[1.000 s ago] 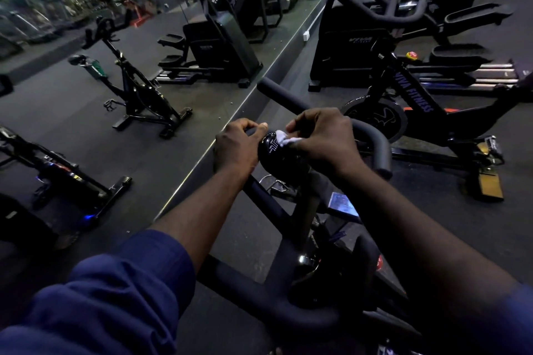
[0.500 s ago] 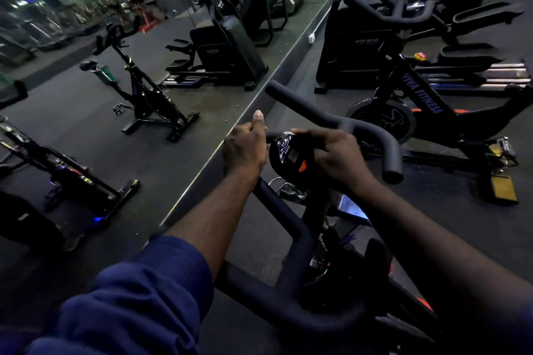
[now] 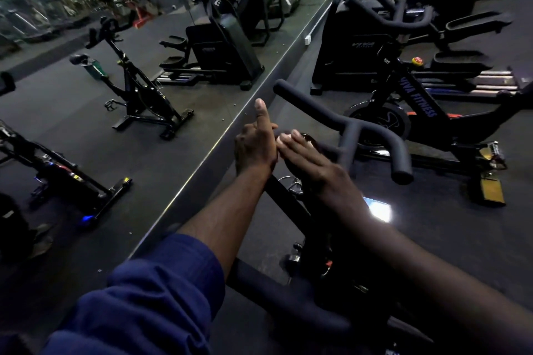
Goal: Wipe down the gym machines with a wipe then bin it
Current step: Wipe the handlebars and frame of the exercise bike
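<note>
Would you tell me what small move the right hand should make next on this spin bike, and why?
Probably slide the right hand off the round console onto the handlebar horn. Its straight fingers lie flat over the console, and the horn beside it is bare. The wipe is not plainly visible.

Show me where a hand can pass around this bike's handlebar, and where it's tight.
Free: the bare floor between the handlebar and the Viva Fitness bike, and the strip between the handlebar's far tip and the mirror edge. Crowded: the middle, where the left hand and right hand meet over the console.
</note>
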Demonstrator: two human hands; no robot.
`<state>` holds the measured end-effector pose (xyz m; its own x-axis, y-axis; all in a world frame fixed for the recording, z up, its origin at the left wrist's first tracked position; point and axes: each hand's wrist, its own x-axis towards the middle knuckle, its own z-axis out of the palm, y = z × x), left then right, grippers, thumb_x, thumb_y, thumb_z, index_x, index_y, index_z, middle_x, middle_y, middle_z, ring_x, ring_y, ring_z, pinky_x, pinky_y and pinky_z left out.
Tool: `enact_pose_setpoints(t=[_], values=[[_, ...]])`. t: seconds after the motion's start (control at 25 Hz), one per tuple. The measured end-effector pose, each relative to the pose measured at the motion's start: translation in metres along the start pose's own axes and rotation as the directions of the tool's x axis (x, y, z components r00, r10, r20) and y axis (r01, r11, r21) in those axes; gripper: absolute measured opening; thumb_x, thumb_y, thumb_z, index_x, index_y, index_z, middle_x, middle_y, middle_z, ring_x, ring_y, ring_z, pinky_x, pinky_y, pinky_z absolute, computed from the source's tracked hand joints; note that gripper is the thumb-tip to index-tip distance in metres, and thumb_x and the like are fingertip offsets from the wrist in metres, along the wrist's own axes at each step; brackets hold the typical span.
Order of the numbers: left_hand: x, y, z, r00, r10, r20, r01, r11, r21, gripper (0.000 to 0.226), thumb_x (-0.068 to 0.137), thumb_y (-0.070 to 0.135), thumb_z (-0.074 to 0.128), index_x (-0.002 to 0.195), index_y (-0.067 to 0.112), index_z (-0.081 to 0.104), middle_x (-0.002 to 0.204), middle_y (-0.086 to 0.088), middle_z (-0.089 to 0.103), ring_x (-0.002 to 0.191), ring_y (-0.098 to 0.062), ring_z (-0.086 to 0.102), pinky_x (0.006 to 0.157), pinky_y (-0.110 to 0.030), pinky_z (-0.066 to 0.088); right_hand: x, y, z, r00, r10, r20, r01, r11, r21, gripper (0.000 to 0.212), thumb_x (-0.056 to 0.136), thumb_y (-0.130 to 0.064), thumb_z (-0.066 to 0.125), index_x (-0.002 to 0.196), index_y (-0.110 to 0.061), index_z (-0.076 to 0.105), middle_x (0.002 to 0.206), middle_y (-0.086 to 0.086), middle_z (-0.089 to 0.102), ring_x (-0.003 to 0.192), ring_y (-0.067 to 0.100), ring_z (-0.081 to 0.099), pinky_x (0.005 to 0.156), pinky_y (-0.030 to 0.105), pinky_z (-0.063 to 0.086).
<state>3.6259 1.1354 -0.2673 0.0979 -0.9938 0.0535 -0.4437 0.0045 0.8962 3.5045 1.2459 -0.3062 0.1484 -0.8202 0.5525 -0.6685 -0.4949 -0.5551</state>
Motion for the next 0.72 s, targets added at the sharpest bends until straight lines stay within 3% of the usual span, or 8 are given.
enact_pose_setpoints(t=[0.12, 0.24, 0.28, 0.36, 0.44, 0.52, 0.64, 0.72], values=[[0.002, 0.0, 0.0, 1.0, 0.023, 0.007, -0.023, 1.0, -0.015, 0.103, 0.078, 0.093, 0.003, 0.085, 0.024, 0.079, 0.107, -0.011, 0.076, 0.1, -0.037, 0.072, 0.097, -0.052, 0.055, -0.04, 0.01, -0.021, 0.973, -0.125, 0.194, 0.13, 0.991, -0.012, 0.048, 0.109, -0.01, 0.045, 0.157, -0.01, 0.041, 0.168, 0.001, 0.031, 0.158, 0.021, 0.02, 0.129, 0.048, 0.016], [0.005, -0.001, 0.0, 1.0, -0.001, 0.017, 0.0, 0.999, 0.041, 0.112, 0.079, 0.09, 0.0, 0.106, 0.016, 0.08, 0.115, -0.016, 0.074, 0.106, -0.035, 0.069, 0.098, -0.048, 0.054, -0.001, 0.007, -0.029, 0.977, -0.131, 0.167, 0.128, 0.991, 0.026, 0.047, 0.104, -0.005, 0.061, 0.149, -0.008, 0.053, 0.163, 0.003, 0.042, 0.155, 0.018, 0.03, 0.128, 0.044, 0.022], [0.006, -0.002, -0.001, 0.999, -0.002, 0.033, 0.0, 0.997, 0.072, 0.106, 0.086, 0.086, 0.003, 0.112, 0.015, 0.078, 0.119, -0.017, 0.072, 0.108, -0.035, 0.068, 0.097, -0.044, 0.053, 0.021, 0.009, -0.027, 0.987, -0.088, 0.132, 0.08, 0.995, 0.061, 0.042, 0.1, -0.003, 0.066, 0.141, -0.007, 0.062, 0.156, 0.006, 0.051, 0.149, 0.016, 0.041, 0.126, 0.04, 0.029], [0.004, 0.0, -0.001, 0.997, 0.01, 0.073, -0.021, 0.987, 0.16, 0.085, 0.1, 0.073, 0.016, 0.117, 0.015, 0.076, 0.122, -0.017, 0.071, 0.108, -0.034, 0.065, 0.088, -0.033, 0.044, 0.051, 0.023, -0.027, 0.986, 0.162, 0.029, -0.164, 0.978, 0.133, 0.035, 0.09, 0.003, 0.07, 0.124, -0.002, 0.072, 0.134, 0.012, 0.068, 0.123, 0.005, 0.064, 0.113, 0.032, 0.047], [0.001, 0.001, 0.0, 0.994, 0.066, 0.085, -0.086, 0.962, 0.26, 0.067, 0.104, 0.064, 0.031, 0.108, 0.015, 0.076, 0.117, -0.017, 0.073, 0.1, -0.032, 0.063, 0.078, -0.033, 0.036, 0.045, 0.042, -0.03, 0.916, 0.4, -0.047, -0.399, 0.917, 0.029, 0.03, 0.089, 0.007, 0.072, 0.117, -0.004, 0.075, 0.115, 0.012, 0.076, 0.095, -0.006, 0.069, 0.094, 0.012, 0.051], [-0.004, -0.002, 0.002, 0.985, 0.164, 0.057, -0.173, 0.934, 0.311, 0.063, 0.101, 0.065, 0.038, 0.103, 0.016, 0.078, 0.113, -0.015, 0.072, 0.101, -0.032, 0.065, 0.075, -0.034, 0.038, 0.014, 0.052, -0.029, 0.86, 0.495, -0.123, -0.507, 0.857, -0.093, 0.029, 0.09, 0.004, 0.072, 0.114, -0.01, 0.078, 0.102, 0.003, 0.078, 0.088, -0.003, 0.07, 0.079, 0.007, 0.05], [-0.014, -0.006, 0.005, 0.931, 0.365, 0.001, -0.343, 0.874, 0.345, 0.06, 0.1, 0.067, 0.036, 0.075, 0.022, 0.067, 0.101, -0.006, 0.069, 0.1, -0.03, 0.062, 0.073, -0.033, 0.037, -0.021, 0.035, -0.021, 0.878, 0.467, -0.105, -0.478, 0.845, -0.239, 0.013, 0.089, -0.014, 0.068, 0.09, -0.02, 0.079, 0.083, 0.0, 0.076, 0.078, 0.004, 0.07, 0.067, 0.03, 0.059], [-0.022, -0.01, 0.002, 0.891, 0.454, -0.004, -0.427, 0.841, 0.334, 0.054, 0.099, 0.064, 0.038, 0.071, 0.024, 0.061, 0.093, -0.004, 0.069, 0.098, -0.03, 0.062, 0.075, -0.035, 0.04, -0.035, 0.025, -0.015, 0.888, 0.454, -0.068, -0.448, 0.825, -0.343, 0.017, 0.079, -0.025, 0.064, 0.091, -0.022, 0.075, 0.079, -0.004, 0.074, 0.076, 0.01, 0.072, 0.062, 0.038, 0.058]])
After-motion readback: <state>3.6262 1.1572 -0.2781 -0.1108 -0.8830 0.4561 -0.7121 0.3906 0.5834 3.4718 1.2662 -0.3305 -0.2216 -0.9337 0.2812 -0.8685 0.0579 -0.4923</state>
